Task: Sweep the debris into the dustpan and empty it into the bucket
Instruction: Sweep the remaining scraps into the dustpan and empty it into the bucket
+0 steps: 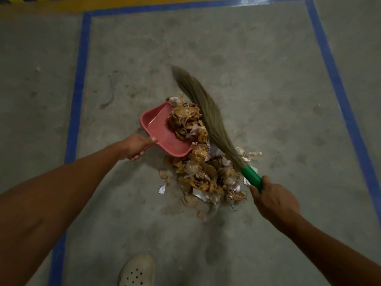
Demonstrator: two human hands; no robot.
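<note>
A pink dustpan (157,129) lies on the concrete floor, its mouth facing right. My left hand (135,146) grips its handle. A pile of debris (203,172), brown scraps and crumpled white paper, spreads from inside the pan's mouth down to the right. My right hand (272,200) grips the green handle of a grass broom (208,112). The broom's bristles lie along the right side of the pile and curve up past the dustpan. No bucket is in view.
Blue tape (79,96) marks a rectangle on the grey floor around the work area. A yellow and black striped band (61,2) runs along the top edge. My foot in a white perforated clog (137,271) stands at the bottom centre.
</note>
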